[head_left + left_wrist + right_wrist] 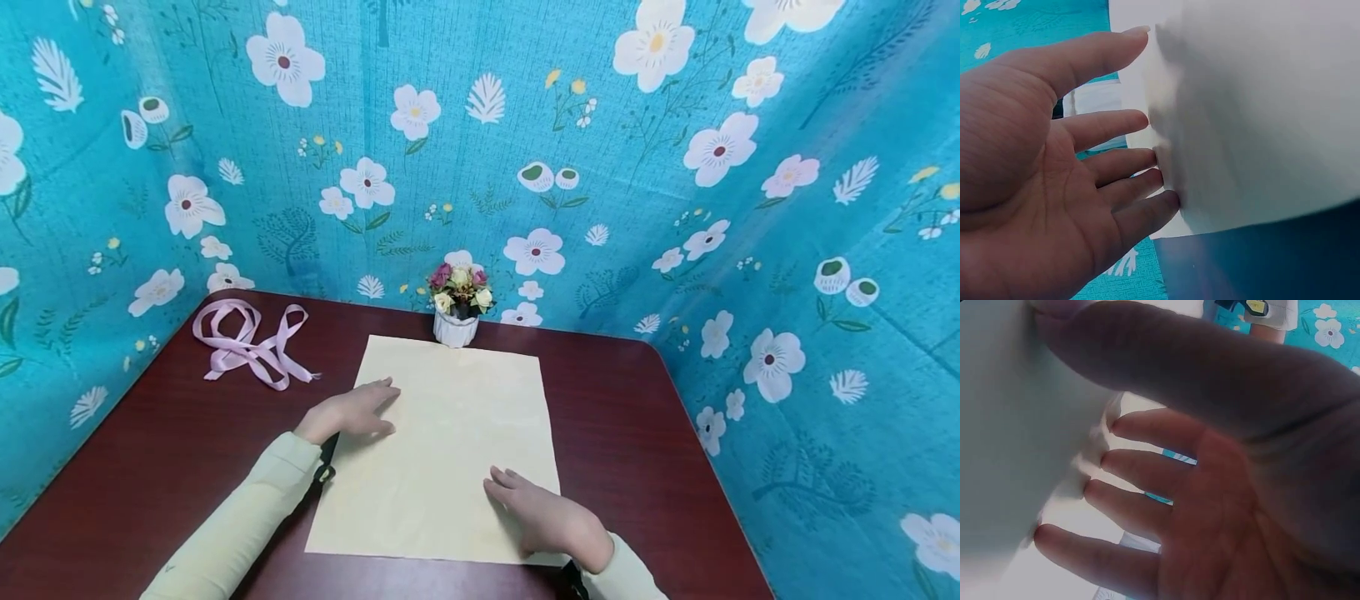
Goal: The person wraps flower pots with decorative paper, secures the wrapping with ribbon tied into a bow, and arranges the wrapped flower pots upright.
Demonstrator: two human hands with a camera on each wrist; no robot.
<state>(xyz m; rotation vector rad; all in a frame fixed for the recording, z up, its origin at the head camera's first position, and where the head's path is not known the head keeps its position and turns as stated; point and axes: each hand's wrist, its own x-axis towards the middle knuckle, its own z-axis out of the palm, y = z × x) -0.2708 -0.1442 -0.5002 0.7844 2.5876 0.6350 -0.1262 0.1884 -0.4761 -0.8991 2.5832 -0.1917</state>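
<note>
A large cream sheet of paper [450, 433] lies flat on the dark red table, its long sides running away from me. My left hand [351, 412] is over its left side, fingers spread and pointing inward. Lower down, my right hand [547, 517] rests near the right edge and bottom corner. In the left wrist view, the fingertips [1169, 201] touch the sheet's surface with the palm raised off it. The right wrist view likewise has the fingertips [1047, 534] and thumb against the paper. Neither hand grips anything.
A small white pot of artificial flowers [455, 327] stands right behind the sheet's far edge. On the table's far left lies a loose, looped pink ribbon [251, 350]. Blue floral cloth [465, 133] hangs around the back and sides of the table [622, 417].
</note>
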